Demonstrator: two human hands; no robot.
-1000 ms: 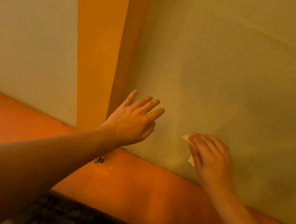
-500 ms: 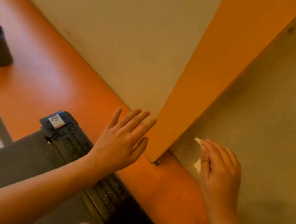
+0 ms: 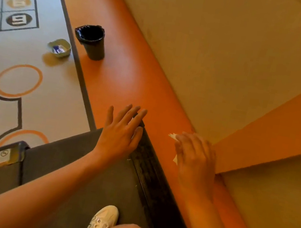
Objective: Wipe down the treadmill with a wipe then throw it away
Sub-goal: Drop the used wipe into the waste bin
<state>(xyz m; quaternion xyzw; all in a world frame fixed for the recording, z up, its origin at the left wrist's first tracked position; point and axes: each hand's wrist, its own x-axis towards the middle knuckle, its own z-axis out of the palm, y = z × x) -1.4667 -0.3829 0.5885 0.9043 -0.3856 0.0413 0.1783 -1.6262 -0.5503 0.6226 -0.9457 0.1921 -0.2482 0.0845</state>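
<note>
The treadmill (image 3: 71, 162) has a dark belt and a black side rail, and it fills the lower middle of the head view. My left hand (image 3: 121, 132) hovers with straight fingers over the rear corner of the rail. My right hand (image 3: 194, 156) is over the orange floor strip to the right of the rail and grips a crumpled white wipe (image 3: 173, 136); only its edges show past my fingers. A black bin (image 3: 91, 42) with a dark liner stands upright on the orange strip, far ahead and to the left.
A small green dish (image 3: 59, 48) lies on the patterned floor left of the bin. A beige wall with an orange column (image 3: 274, 125) rises on the right. My white shoe (image 3: 102, 222) and my knee are on the belt.
The view has swung left and down from the wall. The treadmill's rear end, the bin and the patterned floor have come into sight. Both hands keep their poses, and the wipe stays in the right.
</note>
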